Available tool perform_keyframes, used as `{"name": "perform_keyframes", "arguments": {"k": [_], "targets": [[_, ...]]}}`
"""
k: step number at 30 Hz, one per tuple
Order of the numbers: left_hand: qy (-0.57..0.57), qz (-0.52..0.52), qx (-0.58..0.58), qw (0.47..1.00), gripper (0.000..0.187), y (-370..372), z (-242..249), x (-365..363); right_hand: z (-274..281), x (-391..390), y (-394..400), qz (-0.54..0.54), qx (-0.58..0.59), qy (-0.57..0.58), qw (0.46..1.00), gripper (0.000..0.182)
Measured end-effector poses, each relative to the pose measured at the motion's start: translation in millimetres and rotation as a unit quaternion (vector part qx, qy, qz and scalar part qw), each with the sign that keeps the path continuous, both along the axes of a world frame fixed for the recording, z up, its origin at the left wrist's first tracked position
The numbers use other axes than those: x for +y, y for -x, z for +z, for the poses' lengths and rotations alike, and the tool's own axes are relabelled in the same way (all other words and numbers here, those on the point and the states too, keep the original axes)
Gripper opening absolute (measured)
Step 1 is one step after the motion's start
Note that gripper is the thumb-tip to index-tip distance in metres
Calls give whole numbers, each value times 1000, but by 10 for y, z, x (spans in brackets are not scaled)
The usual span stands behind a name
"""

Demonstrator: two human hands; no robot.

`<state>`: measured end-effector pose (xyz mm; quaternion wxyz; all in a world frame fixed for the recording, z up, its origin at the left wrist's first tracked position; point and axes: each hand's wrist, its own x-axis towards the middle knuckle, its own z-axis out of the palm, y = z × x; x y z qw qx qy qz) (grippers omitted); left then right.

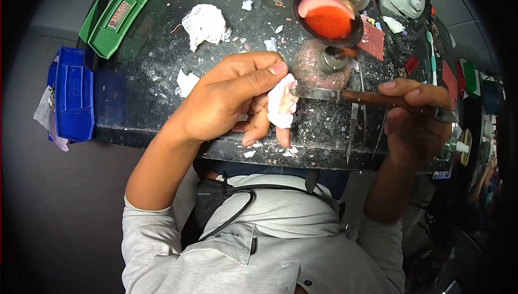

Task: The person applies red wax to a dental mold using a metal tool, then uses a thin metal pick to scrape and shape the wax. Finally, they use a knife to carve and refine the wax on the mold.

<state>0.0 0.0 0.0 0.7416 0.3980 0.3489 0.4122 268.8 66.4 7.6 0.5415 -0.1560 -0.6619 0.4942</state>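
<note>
My left hand is closed on a crumpled white tissue, pinched between thumb and fingers. In my right hand is a wax knife with a brown wooden handle and a flat metal blade. The blade points left, and its tip meets the tissue, which partly hides it. Just beyond the blade stands a round glass spirit lamp with a metal neck. Above the lamp is a dark ladle holding red melted wax and a paler pink piece.
Crumpled white tissue and scraps lie on the black worktop. A green tray and a blue tray sit at left. Metal tweezers, a pink wax sheet and a turquoise toothbrush lie at right.
</note>
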Motion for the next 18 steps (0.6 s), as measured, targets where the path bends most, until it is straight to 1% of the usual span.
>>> {"name": "perform_keyframes", "arguments": {"k": [2,6,8,11,18], "targets": [[13,10,5,1000,38,-4,8,-8,4,-8,21,-25,1,0,1000,34],[7,15,9,1000,38,-11,-5,-26,11,-32,24,-10,5,17,1000,34],[7,17,14,1000,38,-15,6,-23,1,-30,43,-40,13,9,999,33],[-1,15,6,1000,39,-8,-11,-21,19,-27,18,-24,2,18,1000,33],[-8,18,9,1000,39,-12,-3,-11,18,-19,3,-34,1,15,999,33]]}}
